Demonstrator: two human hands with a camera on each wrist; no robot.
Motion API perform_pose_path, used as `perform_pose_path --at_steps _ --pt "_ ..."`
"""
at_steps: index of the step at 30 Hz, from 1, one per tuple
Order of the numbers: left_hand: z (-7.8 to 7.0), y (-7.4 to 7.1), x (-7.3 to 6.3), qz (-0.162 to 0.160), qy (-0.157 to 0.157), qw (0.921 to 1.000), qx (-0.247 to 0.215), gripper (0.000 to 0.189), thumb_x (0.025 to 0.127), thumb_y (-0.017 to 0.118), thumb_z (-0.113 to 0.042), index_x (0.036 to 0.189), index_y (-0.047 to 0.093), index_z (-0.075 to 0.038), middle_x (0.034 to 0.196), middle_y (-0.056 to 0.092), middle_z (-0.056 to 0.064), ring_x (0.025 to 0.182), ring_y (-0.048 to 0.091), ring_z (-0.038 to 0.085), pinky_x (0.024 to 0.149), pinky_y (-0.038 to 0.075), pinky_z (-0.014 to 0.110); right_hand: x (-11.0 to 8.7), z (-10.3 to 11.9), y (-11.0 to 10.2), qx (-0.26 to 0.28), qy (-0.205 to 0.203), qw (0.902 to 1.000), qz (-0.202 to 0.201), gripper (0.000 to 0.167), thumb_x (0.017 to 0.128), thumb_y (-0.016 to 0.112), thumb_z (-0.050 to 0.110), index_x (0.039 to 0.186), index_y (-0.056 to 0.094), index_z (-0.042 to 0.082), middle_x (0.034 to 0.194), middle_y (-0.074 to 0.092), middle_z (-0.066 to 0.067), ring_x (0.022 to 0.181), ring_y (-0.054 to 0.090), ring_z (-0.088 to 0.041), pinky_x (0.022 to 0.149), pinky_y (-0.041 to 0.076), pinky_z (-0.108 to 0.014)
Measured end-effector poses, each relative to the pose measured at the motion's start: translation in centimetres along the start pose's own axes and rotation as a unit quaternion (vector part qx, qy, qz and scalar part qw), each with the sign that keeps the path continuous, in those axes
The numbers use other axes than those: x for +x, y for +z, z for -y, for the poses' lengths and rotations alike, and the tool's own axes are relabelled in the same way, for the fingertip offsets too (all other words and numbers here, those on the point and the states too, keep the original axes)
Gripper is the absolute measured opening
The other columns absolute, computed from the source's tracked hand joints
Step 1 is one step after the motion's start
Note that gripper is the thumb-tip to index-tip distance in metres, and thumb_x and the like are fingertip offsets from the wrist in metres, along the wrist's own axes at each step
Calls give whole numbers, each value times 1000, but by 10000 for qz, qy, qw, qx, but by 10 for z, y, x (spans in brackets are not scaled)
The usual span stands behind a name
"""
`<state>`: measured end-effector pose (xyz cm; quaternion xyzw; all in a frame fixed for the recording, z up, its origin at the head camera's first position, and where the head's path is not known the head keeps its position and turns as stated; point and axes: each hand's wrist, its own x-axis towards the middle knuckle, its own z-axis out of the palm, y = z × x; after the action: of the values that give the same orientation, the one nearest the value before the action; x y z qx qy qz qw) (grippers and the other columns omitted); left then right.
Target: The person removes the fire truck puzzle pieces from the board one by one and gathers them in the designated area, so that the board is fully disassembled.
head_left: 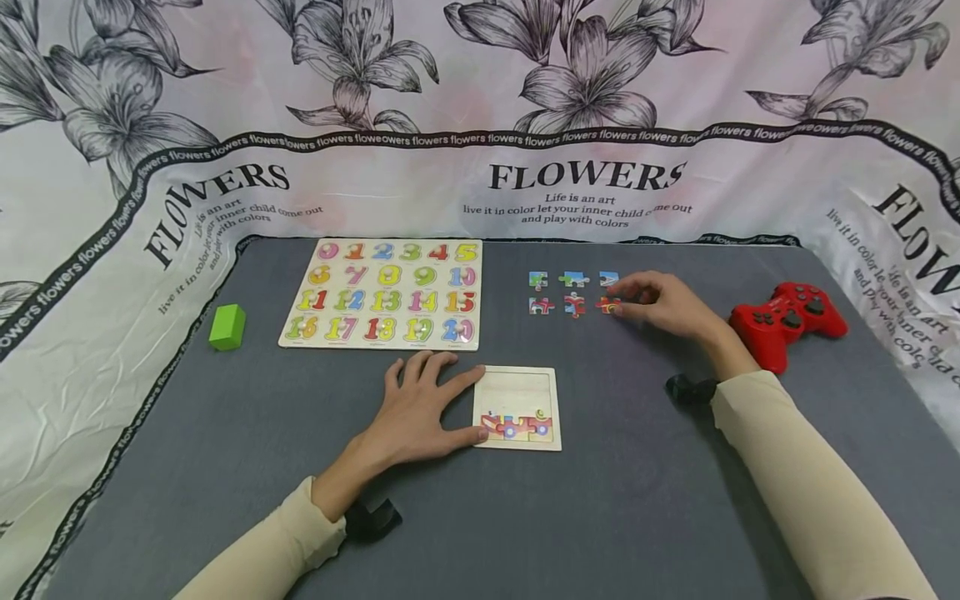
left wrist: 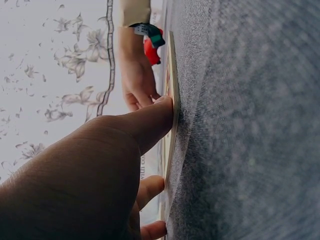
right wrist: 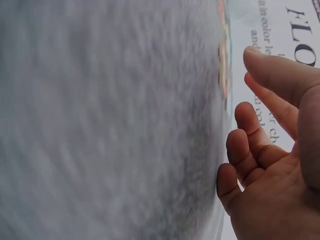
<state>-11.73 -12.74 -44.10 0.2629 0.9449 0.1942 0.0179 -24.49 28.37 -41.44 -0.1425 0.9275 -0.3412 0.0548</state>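
Grey table (head_left: 615, 508): puzzle board (head_left: 513, 387) central, loose pieces (head_left: 574, 305) at its one o'clock.
Left hand (head_left: 416, 408) spread, thumb on board; right hand (head_left: 667, 307) loosely bent, fingertips parted, piece contact unclear; careless brushing could scatter them.

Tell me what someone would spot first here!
Probably the bright red controller, on the right of the gray table. Next, the colorful number board at the back, left of middle. Then the left hand touching the tray near the center, and the right hand by the loose pieces.

Free cloth (head_left: 615, 425) between frame (head_left: 556, 408) and wristband (head_left: 690, 390)
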Motion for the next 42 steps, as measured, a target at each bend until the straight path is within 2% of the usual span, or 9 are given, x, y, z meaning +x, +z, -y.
perform_pose_path --at_steps 5,13,17,25,31,36,39,42 --pt "0 0 1 -13 21 10000 -2 81 86 68 -64 156 41 -36 158 37 9 148 26 35 115 11 74 -6 13 7 152 32 9997 -181 35 96 71 27 129 69 14 116 65 -11 88 55 -20 74 45 -30" --pt "0 0 0 -22 20 10000 -7 81 86 69 -64 156 42 -35 157 38 9 147 26 35 114 12 74 -15 46 30 270 -982 9948 -60 30 95 72 18 124 72 11 113 66 -10 94 49 -23 80 42 -37" --pt "0 -1 0 16 -22 10000 33 81 86 69 -64 156 41 -36 157 38 9 148 26 34 115 11 73 -19 63 44 243 -1369 9899 285 29 92 77 18 120 74 14 114 68 -6 98 52 -23 86 44 -41" --pt "-1 -1 0 39 -72 9999 67 80 86 68 -65 156 42 -37 157 37 8 148 25 34 115 11 73 -27 92 72 285 -2033 9734 1018 32 89 78 20 121 74 15 111 69 -4 97 59 -22 84 50 -40" --pt "-1 -1 1 58 -56 9999 107 81 86 68 -65 156 41 -36 157 38 8 148 26 34 115 13 74 -34 107 88 258 -2156 9655 1434 33 89 79 23 121 74 19 105 67 -1 93 55 -20 81 48 -37" --pt "0 -1 1 38 -12 9999 97 80 86 67 -66 156 41 -35 158 38 9 148 27 35 115 13 74 -40 117 100 51 -2106 9628 1695 35 89 78 26 123 73 24 106 66 3 97 53 -16 85 43 -36" --pt "0 -1 1 24 -7 9999 123 80 86 66 -67 156 41 -36 157 38 9 148 26 35 115 13 74 -43 122 107 -110 -2063 9619 1792 36 88 79 29 124 72 26 105 64 6 99 51 -14 88 39 -35" --pt "0 -1 1 23 -11 9999 151 80 87 66 -67 156 41 -36 157 38 8 148 26 34 115 13 74 -45 125 112 -243 -2111 9605 1799 38 87 81 31 124 72 27 102 62 7 96 49 -13 85 35 -34"
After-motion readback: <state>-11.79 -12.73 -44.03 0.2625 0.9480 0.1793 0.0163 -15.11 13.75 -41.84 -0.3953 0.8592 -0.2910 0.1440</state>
